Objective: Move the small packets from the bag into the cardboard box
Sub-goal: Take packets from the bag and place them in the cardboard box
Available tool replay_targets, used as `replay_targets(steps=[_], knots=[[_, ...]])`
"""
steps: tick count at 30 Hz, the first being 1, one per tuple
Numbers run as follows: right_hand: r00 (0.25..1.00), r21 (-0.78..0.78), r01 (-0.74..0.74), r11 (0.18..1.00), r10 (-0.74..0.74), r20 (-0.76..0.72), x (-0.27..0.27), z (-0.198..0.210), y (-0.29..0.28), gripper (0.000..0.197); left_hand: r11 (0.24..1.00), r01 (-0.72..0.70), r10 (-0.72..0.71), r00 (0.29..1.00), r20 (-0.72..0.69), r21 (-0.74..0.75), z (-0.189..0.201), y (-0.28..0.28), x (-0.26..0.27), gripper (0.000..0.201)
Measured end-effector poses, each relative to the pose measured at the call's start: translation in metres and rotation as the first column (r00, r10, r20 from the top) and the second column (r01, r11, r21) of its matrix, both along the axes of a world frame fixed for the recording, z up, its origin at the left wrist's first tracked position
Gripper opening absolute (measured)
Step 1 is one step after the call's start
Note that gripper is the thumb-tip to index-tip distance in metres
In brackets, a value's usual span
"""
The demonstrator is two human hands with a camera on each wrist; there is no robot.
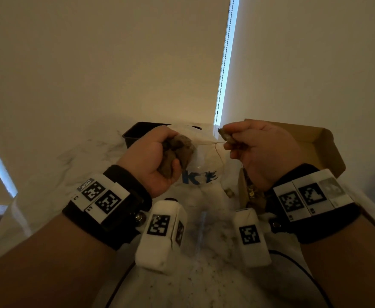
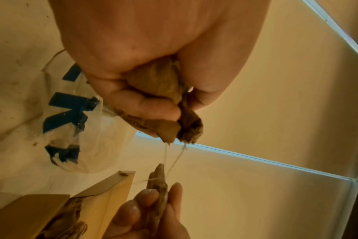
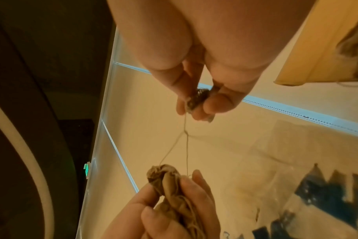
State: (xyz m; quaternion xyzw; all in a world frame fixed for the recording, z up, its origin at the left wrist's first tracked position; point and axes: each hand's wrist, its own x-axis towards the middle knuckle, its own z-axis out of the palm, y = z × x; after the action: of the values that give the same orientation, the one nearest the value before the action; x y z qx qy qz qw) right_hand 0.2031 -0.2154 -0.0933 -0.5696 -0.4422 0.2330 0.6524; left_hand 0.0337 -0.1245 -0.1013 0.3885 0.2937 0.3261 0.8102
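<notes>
- Small packets (image 1: 177,152), brown and crumpled like tea bags with strings, are bunched in the left hand (image 1: 157,156), whose fingers curl tightly round the clump above the table.
- The right hand (image 1: 257,152) pinches a single packet (image 1: 226,136) between thumb and fingertips; thin strings (image 1: 215,144) run from it across to the clump, so the two appear tangled together.
- The clear plastic bag (image 1: 201,174), printed with blue letters, lies flat on the marble table (image 1: 71,161) beneath both hands.
- The cardboard box (image 1: 324,147) stands open just behind and right of the right hand; the wrist views show brownish packets already inside, though the dim light makes them hard to count.
- Step in hand, as I judge it: separating one packet from the bunch before dropping it in the box.
- The next move likely calls for a gentle pull apart to free the strings without tearing them, then a short carry rightward over the box opening.
</notes>
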Motion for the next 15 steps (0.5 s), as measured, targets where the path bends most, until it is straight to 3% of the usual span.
replay_targets(steps=[3,7,10,12,15], knots=[[1.000,-0.097,-0.011,0.995,0.013,0.026,0.002,0.004,-0.001,0.030,0.999,-0.023,0.024,0.999,0.046,-0.025,0.002,0.004,-0.003,0.020],[0.963,-0.126,0.025,0.992,0.010,0.270,0.003,0.003,-0.008,0.036,0.997,-0.070,0.072,0.992,0.102,-0.027,0.003,0.008,-0.005,0.022],[0.923,-0.134,0.078,0.988,-0.021,0.384,0.001,0.004,-0.013,0.018,0.988,-0.152,0.153,0.982,0.108,-0.017,0.003,0.010,-0.006,0.015],[0.893,-0.165,0.103,0.981,-0.018,0.449,-0.003,0.005,-0.017,0.008,0.985,-0.173,0.172,0.981,0.094,0.001,0.002,0.011,-0.006,0.014],[0.881,-0.196,0.112,0.974,-0.006,0.474,-0.005,0.004,-0.015,0.016,0.990,-0.121,0.121,0.993,0.011,0.075,-0.001,0.010,-0.005,0.018]])
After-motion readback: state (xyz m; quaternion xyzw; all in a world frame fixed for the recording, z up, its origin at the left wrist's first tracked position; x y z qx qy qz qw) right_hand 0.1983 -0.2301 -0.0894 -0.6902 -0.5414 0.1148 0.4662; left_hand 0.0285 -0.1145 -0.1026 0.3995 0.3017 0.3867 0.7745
